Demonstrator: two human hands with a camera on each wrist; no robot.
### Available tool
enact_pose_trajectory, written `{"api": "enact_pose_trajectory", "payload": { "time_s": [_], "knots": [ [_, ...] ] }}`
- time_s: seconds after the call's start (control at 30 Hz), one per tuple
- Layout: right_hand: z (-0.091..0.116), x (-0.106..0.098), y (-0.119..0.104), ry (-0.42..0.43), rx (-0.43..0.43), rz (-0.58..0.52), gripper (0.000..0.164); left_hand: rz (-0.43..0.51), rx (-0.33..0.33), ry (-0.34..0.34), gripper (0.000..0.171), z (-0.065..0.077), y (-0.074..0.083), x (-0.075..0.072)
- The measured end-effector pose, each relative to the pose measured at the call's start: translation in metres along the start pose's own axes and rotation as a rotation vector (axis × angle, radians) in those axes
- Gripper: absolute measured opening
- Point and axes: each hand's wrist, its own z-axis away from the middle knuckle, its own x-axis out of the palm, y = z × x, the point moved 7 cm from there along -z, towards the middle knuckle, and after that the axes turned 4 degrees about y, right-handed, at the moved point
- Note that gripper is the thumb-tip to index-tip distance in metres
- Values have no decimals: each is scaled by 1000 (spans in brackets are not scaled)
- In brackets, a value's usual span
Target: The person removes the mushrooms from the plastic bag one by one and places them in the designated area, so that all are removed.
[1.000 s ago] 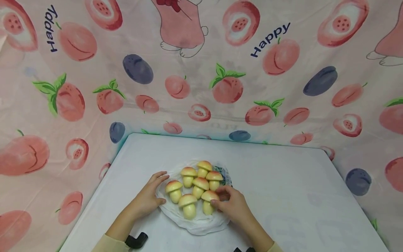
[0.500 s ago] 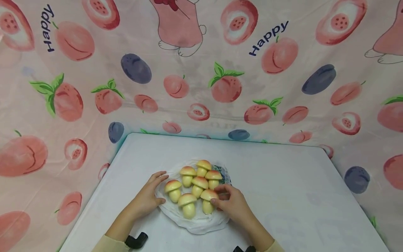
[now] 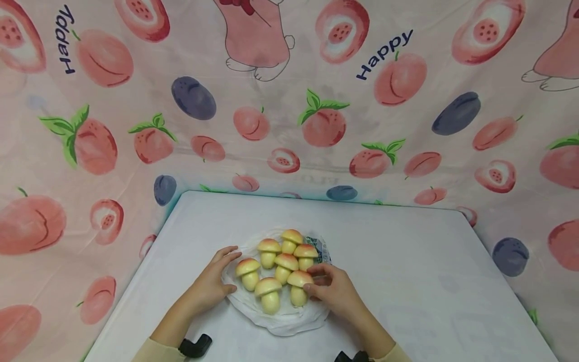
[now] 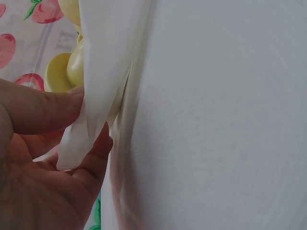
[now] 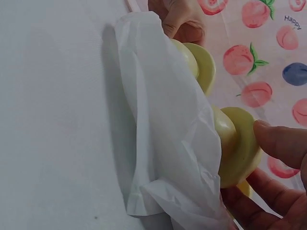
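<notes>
Several glossy yellow toy mushrooms with orange-tinted caps lie on a white plastic bag (image 3: pixel 280 324) in the head view. My right hand (image 3: pixel 334 289) has its thumb and fingers about the cap of the front right mushroom (image 3: pixel 299 289). In the right wrist view the thumb touches that mushroom's cap (image 5: pixel 247 143) edge, with the fingers below it. My left hand (image 3: pixel 210 281) is at the bag's left side, nearest the leftmost mushroom (image 3: pixel 248 274). In the left wrist view its thumb and fingers pinch a fold of the bag (image 4: pixel 103 96).
The white table (image 3: pixel 407 261) extends around the bag, with a fruit-print cloth (image 3: pixel 289 125) behind and beside it. A printed dark green patch (image 3: pixel 322 249) shows at the bag's back right. Black straps or mounts (image 3: pixel 196 346) sit by the wrists.
The head view has drifted very slightly. Both hands and the mushrooms keep almost the same places.
</notes>
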Motion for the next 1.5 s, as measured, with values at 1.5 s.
{"api": "enact_pose_trajectory", "payload": {
  "time_s": [1.5],
  "knots": [
    [1, -54, -30, 27, -13, -97, 46, -2, 0, -4, 80, 1, 0, -1]
  ]
}}
